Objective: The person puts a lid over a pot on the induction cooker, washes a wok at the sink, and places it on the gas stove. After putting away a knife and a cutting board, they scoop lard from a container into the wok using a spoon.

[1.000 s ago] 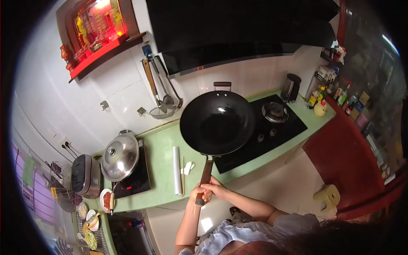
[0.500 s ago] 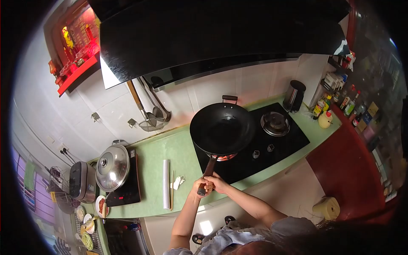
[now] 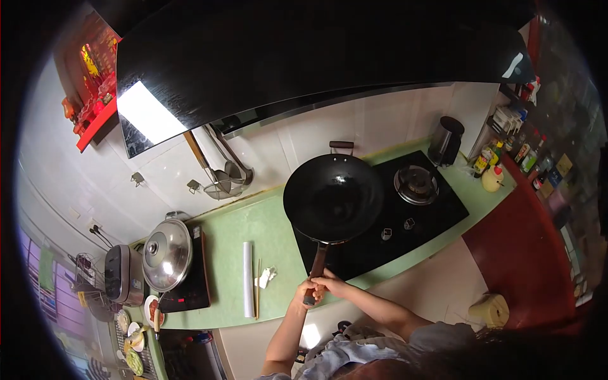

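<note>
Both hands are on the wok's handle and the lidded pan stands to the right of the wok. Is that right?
Not quite: the head view shows the lidded pan to the left of the wok. The left hand and right hand are on its handle, as you say.

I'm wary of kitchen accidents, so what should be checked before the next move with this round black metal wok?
1. Grip: left hand and right hand both on the long brown handle: ok.
2. Round black metal wok seated firmly: cannot tell, underside hidden.
3. Flame beneath it: cannot tell.
4. Crumpled white tissue-like scrap apart from the flat black glass hob: ok.
5. Flat black cooker at left showing no light: not ok, red display lit.
</note>
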Demonstrator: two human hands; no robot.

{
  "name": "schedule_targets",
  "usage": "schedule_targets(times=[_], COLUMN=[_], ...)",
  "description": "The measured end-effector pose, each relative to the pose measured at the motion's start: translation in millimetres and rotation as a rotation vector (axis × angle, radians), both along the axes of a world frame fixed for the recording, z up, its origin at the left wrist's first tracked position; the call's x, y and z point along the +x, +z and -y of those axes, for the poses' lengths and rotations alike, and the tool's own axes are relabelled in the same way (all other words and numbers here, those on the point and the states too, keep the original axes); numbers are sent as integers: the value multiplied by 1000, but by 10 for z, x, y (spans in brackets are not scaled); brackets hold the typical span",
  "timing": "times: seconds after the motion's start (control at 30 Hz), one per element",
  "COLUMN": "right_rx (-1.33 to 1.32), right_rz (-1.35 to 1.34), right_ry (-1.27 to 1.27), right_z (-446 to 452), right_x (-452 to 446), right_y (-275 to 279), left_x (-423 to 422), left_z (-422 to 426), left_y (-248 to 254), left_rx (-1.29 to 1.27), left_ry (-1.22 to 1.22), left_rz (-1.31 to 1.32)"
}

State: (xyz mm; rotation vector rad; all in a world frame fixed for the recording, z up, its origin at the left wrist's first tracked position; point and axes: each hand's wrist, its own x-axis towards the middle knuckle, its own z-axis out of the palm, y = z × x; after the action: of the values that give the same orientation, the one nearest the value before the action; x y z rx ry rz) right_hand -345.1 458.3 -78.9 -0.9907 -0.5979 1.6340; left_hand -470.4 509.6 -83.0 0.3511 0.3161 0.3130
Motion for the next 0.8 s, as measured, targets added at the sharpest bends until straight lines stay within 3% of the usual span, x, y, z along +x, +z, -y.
schedule_targets(times=[0.23,0.47,0.57,0.6,0.67,0.73,0.8], right_rx=[-23,-98,-129,-75,-21,50,-113], right_rz=[70,77,120,219,161,-27,-33], right_ry=[167,95,117,126,92,135,-11], right_z=[8,42,50,24,46,68,187], right_x=[103,-10,9,28,43,5,-187], right_y=[-125,-76,92,-15,-317,-546,-746], left_x=[-10,-81,-113,-135,-244,-471,-756], left_z=[84,83,63,75,101,101,185], left_y=[72,94,-47,41,299,179,95], left_rx=[-3,-136,-239,-239,-204,-159,-133], left_ry=[16,86,8,29,77,62,93], left_rz=[-22,-73,63,69,-49,95,-1])
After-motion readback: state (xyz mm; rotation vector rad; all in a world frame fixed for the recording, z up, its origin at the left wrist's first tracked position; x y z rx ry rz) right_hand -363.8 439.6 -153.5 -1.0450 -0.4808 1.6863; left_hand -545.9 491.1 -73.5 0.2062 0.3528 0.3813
